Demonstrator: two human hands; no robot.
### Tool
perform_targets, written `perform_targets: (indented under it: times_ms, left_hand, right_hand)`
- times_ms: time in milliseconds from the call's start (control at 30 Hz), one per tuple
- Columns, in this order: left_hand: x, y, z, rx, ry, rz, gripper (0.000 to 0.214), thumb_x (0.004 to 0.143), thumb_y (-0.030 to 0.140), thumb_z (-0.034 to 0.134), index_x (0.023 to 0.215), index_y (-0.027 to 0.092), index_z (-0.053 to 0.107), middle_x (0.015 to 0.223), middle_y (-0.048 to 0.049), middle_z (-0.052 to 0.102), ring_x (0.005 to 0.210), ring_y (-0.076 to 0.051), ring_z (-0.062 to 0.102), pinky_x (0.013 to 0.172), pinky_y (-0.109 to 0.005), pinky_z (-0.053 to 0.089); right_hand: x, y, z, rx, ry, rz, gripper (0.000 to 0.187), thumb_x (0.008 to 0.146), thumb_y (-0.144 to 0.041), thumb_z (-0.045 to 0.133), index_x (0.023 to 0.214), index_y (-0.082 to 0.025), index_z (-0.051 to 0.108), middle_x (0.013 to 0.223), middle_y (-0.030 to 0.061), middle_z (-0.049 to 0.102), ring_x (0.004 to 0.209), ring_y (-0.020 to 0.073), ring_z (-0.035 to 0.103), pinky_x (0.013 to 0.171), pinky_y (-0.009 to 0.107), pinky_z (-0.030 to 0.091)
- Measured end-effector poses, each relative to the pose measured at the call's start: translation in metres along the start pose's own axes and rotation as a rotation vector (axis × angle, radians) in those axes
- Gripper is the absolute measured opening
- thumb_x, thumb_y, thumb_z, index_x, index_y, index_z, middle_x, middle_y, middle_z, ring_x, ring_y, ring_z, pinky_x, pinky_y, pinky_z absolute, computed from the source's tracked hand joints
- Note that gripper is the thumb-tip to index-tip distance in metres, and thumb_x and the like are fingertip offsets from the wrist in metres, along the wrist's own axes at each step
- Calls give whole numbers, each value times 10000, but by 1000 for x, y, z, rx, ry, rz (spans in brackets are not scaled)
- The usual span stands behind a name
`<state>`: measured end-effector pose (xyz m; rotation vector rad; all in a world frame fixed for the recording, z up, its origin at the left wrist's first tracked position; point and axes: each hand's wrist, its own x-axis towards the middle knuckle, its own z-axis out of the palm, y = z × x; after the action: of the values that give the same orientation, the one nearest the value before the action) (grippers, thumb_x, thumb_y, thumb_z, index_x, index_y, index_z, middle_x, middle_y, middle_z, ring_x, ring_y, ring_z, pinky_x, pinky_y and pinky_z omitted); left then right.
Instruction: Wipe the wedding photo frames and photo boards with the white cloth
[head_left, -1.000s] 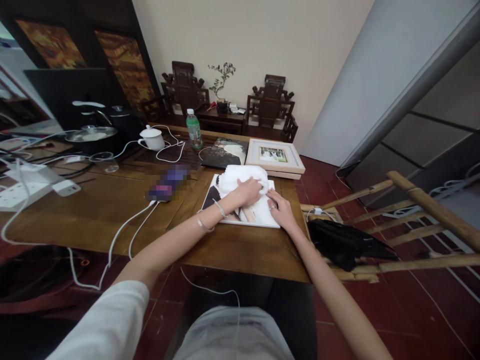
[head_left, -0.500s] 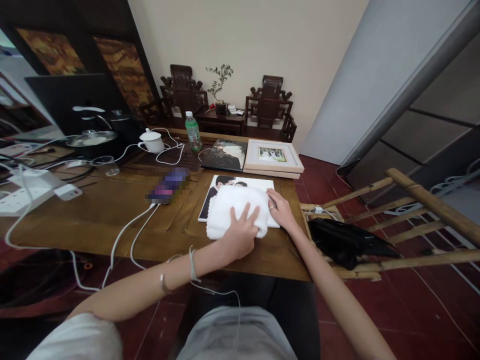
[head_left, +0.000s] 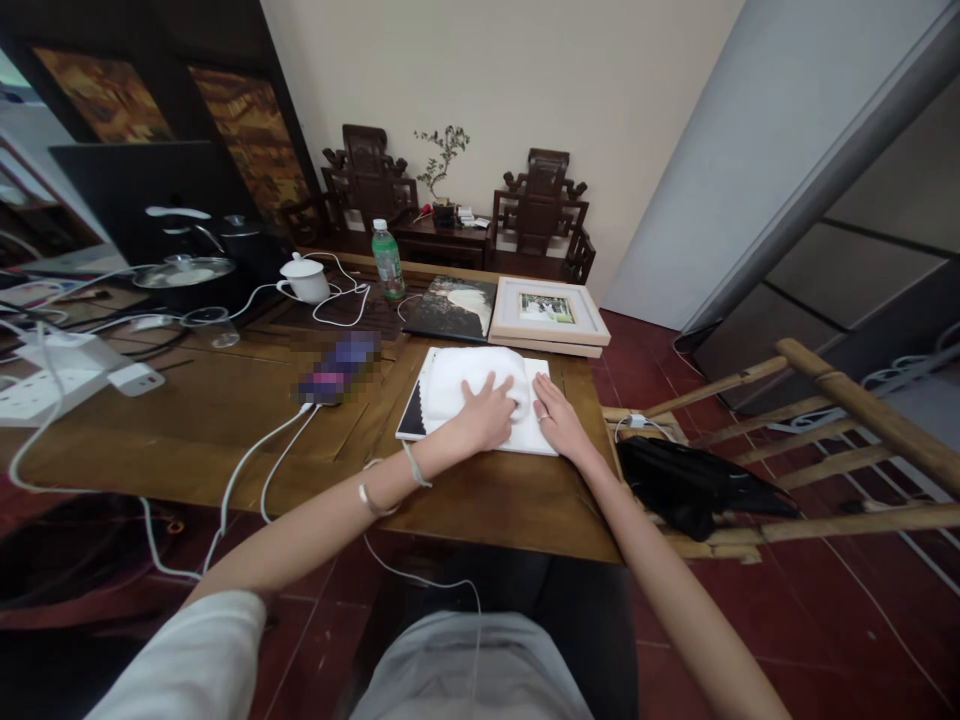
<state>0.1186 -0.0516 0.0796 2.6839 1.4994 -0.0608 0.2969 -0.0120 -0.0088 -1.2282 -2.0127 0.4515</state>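
Note:
My left hand (head_left: 487,412) presses on a folded white towel (head_left: 457,375), fingers spread over its top and its thumb side bunching the right edge. Beneath the towel lies a white-bordered photo print (head_left: 536,438) on the table. The towel covers most of its picture, leaving a dark strip at the left. My right hand (head_left: 556,415) rests flat along the print's right edge, fingers extended and a ring on one finger.
Behind the print are a dark photo panel (head_left: 450,308) and stacked light frames (head_left: 550,312). A green-labelled bottle (head_left: 387,260), a lidded white cup (head_left: 304,278) and a phone (head_left: 339,368) with cables stand left. A bamboo rack (head_left: 720,380) holding a black bag (head_left: 690,485) is at right.
My left hand has pushed the towel away from me, up over the print's pictured figures. More of the print's near edge shows. My right hand stays at the right edge, fingers flatter.

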Motion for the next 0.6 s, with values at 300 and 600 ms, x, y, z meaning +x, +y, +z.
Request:
perform_targets:
  times_ms: [300, 600]
  left_hand:
    - [25, 6, 8, 26, 3, 85, 389, 809, 103, 456, 1166, 170, 595, 1522, -109, 220, 1380, -395, 144, 977, -722, 233]
    - [-43, 34, 6, 42, -52, 262, 372, 778, 99, 435, 1074, 161, 652, 1509, -102, 264, 1374, -399, 183, 980, -696, 274]
  right_hand:
    - [1, -11, -9, 77, 158, 112, 501, 920, -401, 350, 1370, -201, 442, 1439, 39, 400, 1343, 206, 342, 1145, 429, 224]
    - [-1, -18, -11, 146, 167, 109, 536, 927, -497, 302, 1338, -206, 485, 1414, 44, 436, 1330, 207, 364, 1139, 426, 240]
